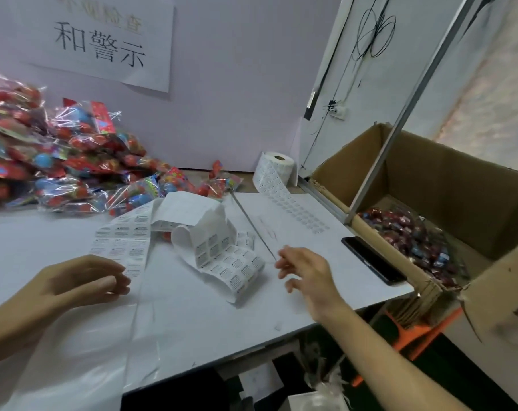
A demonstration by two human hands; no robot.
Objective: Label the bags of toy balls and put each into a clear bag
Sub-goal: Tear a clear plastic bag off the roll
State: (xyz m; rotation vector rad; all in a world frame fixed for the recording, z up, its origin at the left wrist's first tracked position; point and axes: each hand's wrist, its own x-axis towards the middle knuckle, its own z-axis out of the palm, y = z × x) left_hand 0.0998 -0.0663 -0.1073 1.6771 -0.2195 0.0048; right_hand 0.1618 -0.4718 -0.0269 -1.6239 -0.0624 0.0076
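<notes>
Both hands hover with slack grip over the table (192,315), the left hand (82,280) and right hand (305,271) flanking the crumpled label strip (222,253), holding nothing, while the bags of toy balls (62,161) lie heaped behind that strip.

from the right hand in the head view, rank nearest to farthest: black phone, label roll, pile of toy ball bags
From the right hand:
1. black phone, just to its right near the table edge.
2. label roll, farther back by the wall.
3. pile of toy ball bags, far across at the back left.
</notes>
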